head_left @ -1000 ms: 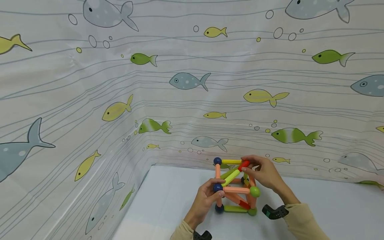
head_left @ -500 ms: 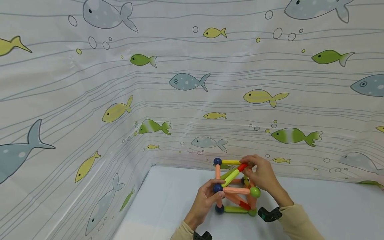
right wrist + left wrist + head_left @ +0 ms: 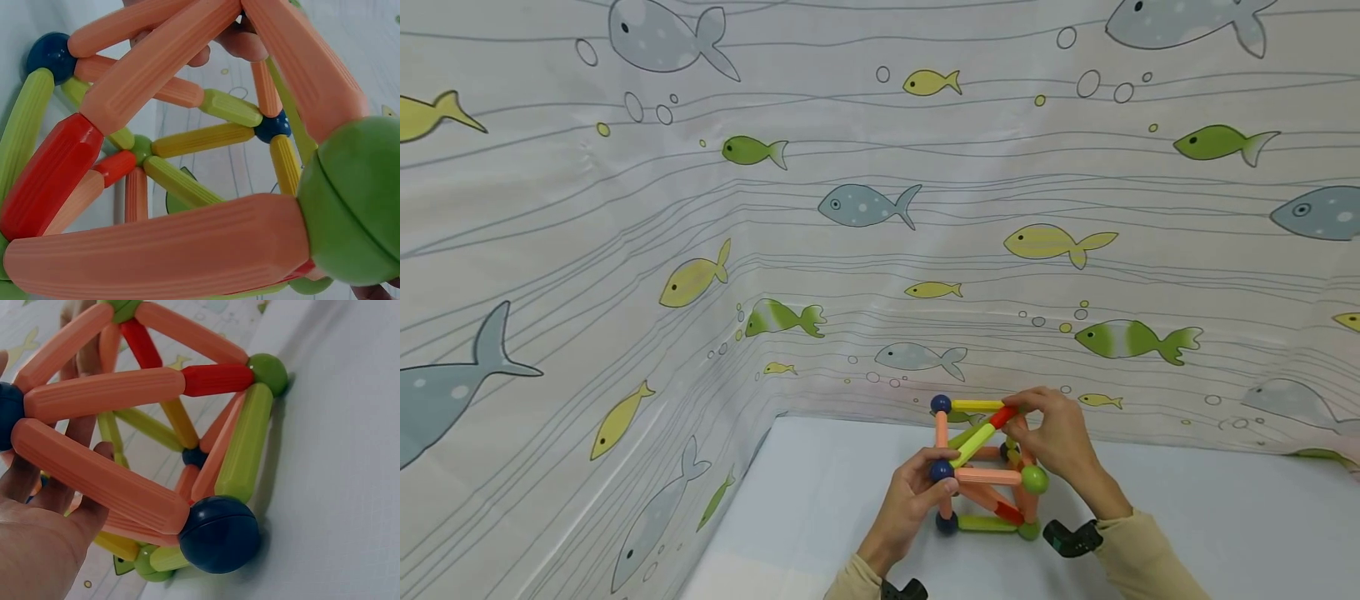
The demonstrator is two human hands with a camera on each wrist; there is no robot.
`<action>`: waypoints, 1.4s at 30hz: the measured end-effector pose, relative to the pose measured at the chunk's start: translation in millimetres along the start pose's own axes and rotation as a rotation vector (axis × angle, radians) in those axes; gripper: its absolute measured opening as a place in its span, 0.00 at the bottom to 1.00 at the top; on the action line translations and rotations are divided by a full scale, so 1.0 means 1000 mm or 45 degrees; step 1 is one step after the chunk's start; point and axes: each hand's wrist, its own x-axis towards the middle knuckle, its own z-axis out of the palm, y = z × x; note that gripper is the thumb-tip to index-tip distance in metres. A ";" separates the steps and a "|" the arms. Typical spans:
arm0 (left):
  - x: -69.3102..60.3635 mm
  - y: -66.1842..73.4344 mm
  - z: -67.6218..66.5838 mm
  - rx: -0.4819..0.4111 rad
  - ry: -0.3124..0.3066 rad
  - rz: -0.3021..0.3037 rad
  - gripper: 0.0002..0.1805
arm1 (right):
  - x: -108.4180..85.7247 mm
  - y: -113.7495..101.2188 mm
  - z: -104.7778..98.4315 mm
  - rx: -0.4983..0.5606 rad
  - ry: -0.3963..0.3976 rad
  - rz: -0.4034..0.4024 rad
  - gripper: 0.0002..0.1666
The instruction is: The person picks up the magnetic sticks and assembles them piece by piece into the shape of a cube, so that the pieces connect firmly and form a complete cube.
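Note:
A cube-like frame of magnetic building rods and balls stands on the white table. My left hand (image 3: 913, 493) grips its near upper-left corner, thumb and fingers about a dark blue ball (image 3: 942, 471). From that ball a yellow-green rod (image 3: 973, 445) slants up to a red rod (image 3: 1002, 417), whose upper end my right hand (image 3: 1056, 433) pinches. The ball under the right fingers is hidden. In the left wrist view, fingers of the left hand (image 3: 40, 547) reach behind salmon rods (image 3: 100, 475). A large green ball (image 3: 356, 200) fills the right side of the right wrist view.
The white tabletop (image 3: 805, 500) spreads around the frame. Behind and left of it hangs a fish-patterned sheet (image 3: 850, 275), close to the frame's far side. Dark wrist-worn devices (image 3: 1072, 538) sit at both sleeves.
The right hand and forearm have shifted slightly left, with the fingers now further over the red rod's end. The left hand keeps its grip on the blue ball. The head view has turned very slightly.

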 end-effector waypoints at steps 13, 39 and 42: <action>0.000 0.000 -0.001 -0.001 -0.010 -0.001 0.23 | 0.001 0.000 -0.005 -0.021 -0.028 0.007 0.20; 0.002 0.003 -0.006 0.020 -0.020 0.009 0.23 | -0.001 -0.013 -0.010 -0.098 -0.120 0.025 0.20; 0.001 0.002 -0.008 0.023 -0.021 0.014 0.24 | -0.003 -0.014 -0.008 -0.106 -0.113 0.009 0.19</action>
